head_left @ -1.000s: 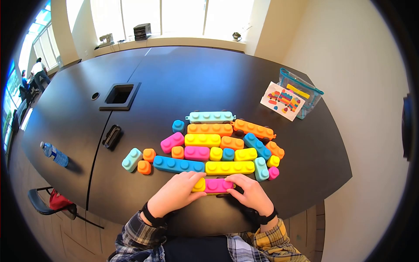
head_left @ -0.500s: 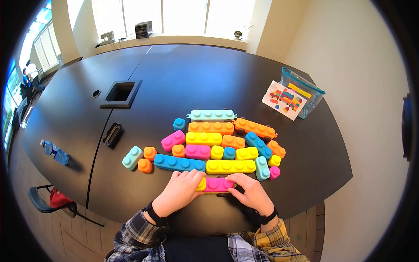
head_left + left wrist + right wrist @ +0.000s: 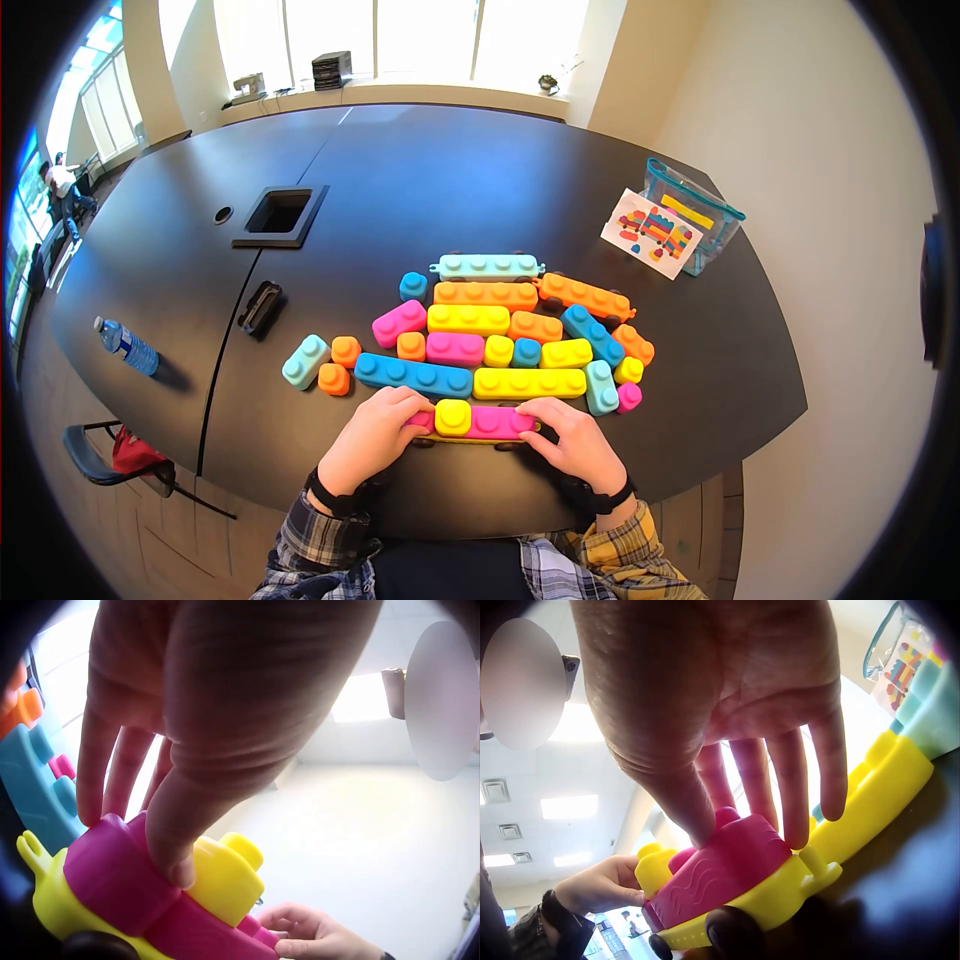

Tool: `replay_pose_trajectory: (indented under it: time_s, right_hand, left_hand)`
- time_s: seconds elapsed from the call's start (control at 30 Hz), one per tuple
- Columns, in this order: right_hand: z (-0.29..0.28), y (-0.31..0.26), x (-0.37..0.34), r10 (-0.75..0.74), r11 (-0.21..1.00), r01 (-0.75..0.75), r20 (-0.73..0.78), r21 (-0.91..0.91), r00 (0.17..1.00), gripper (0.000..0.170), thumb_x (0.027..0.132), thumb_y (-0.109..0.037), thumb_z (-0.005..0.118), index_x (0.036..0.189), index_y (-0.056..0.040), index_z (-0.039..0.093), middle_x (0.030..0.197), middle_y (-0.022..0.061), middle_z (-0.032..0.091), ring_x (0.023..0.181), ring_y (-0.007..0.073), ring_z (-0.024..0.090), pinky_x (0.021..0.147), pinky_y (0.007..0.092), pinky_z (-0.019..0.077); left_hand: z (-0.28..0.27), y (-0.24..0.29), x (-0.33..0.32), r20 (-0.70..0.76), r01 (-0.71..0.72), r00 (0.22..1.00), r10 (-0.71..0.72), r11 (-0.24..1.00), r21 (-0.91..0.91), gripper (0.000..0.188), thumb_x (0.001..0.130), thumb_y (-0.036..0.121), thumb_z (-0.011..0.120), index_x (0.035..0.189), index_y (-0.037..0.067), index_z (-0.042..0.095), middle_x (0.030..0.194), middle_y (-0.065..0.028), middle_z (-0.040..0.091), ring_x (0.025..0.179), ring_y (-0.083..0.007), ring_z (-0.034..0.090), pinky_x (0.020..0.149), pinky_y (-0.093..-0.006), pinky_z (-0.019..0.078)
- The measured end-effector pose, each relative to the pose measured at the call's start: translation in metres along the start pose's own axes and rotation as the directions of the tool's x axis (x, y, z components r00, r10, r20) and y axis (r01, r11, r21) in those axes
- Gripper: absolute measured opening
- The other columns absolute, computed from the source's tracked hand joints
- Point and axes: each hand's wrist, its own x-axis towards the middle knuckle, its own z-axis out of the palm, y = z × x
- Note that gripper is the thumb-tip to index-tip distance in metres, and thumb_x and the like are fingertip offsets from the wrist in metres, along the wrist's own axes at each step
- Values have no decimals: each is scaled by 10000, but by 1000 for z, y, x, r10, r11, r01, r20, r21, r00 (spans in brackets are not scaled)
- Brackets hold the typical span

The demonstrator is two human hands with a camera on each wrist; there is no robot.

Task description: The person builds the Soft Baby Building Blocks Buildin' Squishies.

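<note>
A yellow wheeled base [image 3: 52, 907] stands near the table's front edge, carrying pink blocks and a small yellow block [image 3: 453, 417]. Over its left end, my left hand [image 3: 370, 440] pinches a pink block [image 3: 112, 877] between thumb and fingers. The yellow block sits on top beside that thumb. At the other end my right hand [image 3: 580, 440] pinches the right pink block [image 3: 727, 866], thumb in front and fingers behind. A dark wheel [image 3: 735, 930] shows under the base in the right wrist view.
Rows of loose blocks lie just beyond my hands, a long blue block [image 3: 413, 376] and a long yellow block [image 3: 530, 383] nearest. Behind are wheeled bases, one light teal [image 3: 488, 266]. A picture card [image 3: 652, 233] leans on a clear pouch [image 3: 695, 205]. A water bottle [image 3: 127, 346] stands left.
My left hand has slid left, from around the small yellow block to the pink block at the base's left end, uncovering the yellow block. The right hand keeps its place.
</note>
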Motion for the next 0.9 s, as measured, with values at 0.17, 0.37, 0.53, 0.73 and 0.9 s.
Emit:
replay_pose_trajectory:
  time_s: [0.17, 0.37, 0.53, 0.73, 0.9]
  right_hand:
    - [-1, 1, -1, 15, 1000, -15, 7, 7, 1000, 292, 921, -156, 756, 1192, -78, 682, 1140, 114, 720, 1014, 346, 706, 865, 403, 580]
    - [-4, 2, -1, 30, 999, -31, 46, 21, 998, 326, 913, -112, 771, 1222, -52, 687, 1186, 130, 728, 1062, 329, 716, 931, 388, 577]
    - [-3, 4, -1, 10, 1000, -11, 32, 28, 999, 313, 919, -88, 760, 1220, -45, 686, 1197, 130, 729, 1081, 335, 713, 942, 389, 574]
    - [-4, 3, -1, 17, 1000, -17, 27, 26, 999, 321, 923, -96, 757, 1231, -48, 682, 1198, 133, 732, 1106, 342, 705, 959, 399, 565]
    - [-3, 11, -3, -18, 999, 20, 46, -34, 999, 356, 922, -127, 766, 1263, -67, 682, 1263, 131, 711, 1165, 350, 674, 1013, 416, 534]
  left_hand:
    - [2, 0, 0, -5, 5, 1000, -5, 1000, 23, 298, 816, 41, 810, 1093, 57, 701, 1050, -101, 697, 1030, -338, 664, 906, -417, 551]
    - [4, 4, -1, -47, -6, 999, 7, 1000, 6, 201, 869, 39, 742, 1063, 54, 692, 1002, -93, 665, 984, -332, 634, 876, -429, 541]
    - [4, 4, -2, -54, -15, 998, 15, 1000, 0, 186, 873, 38, 739, 1052, 48, 689, 994, -96, 658, 978, -335, 631, 875, -431, 539]
    - [-6, -1, -6, -124, -19, 992, 21, 1000, 17, 424, 832, 28, 794, 1233, 49, 657, 1204, -136, 676, 1146, -355, 634, 987, -430, 527]
    - [-56, -71, -32, -431, 294, 889, -154, 913, 281, 622, 836, 66, 808, 1407, 19, 567, 1500, -206, 552, 1394, -407, 507, 1161, -465, 428]
